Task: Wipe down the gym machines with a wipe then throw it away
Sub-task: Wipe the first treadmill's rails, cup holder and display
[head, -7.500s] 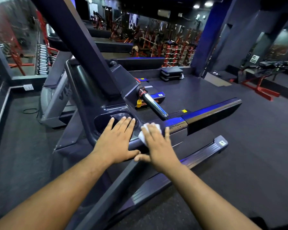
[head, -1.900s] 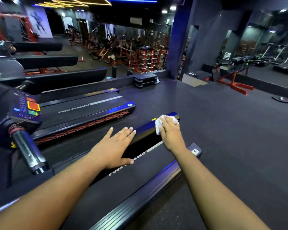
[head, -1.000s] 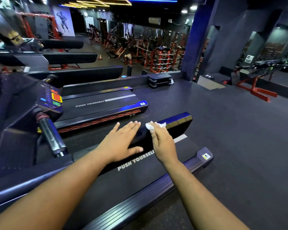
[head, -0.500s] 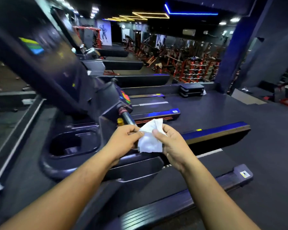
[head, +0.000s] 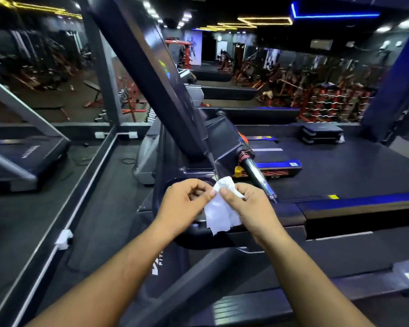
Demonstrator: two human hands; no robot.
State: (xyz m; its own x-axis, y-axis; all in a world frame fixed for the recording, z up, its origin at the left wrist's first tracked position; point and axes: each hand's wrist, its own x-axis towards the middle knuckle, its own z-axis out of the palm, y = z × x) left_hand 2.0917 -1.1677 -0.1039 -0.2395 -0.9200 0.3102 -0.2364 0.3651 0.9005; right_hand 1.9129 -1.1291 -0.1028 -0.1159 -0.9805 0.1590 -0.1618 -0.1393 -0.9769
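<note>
A crumpled white wipe (head: 221, 212) hangs between both hands, in the air in front of the treadmill console. My left hand (head: 185, 204) pinches its upper left edge with thumb and fingers. My right hand (head: 248, 208) pinches its upper right part, and the lower half dangles free. Behind the hands is the dark treadmill console (head: 224, 135) with its cup-holder tray (head: 187, 182) and a chrome handlebar (head: 257, 175). The right side handrail (head: 359, 208) with a blue top strip runs off to the right.
The console's slanted upright post (head: 147, 67) rises close ahead. The treadmill belt deck (head: 340, 253) and side rail (head: 316, 293) lie lower right. Another treadmill (head: 21, 156) stands left behind a low metal barrier (head: 64, 223). Red weight racks (head: 321, 102) and step platforms (head: 321, 134) are farther back.
My right hand was wiping along the handrail with my left hand flat on it. Both hands then came off the rail; they now hold the wipe in the air near the console.
</note>
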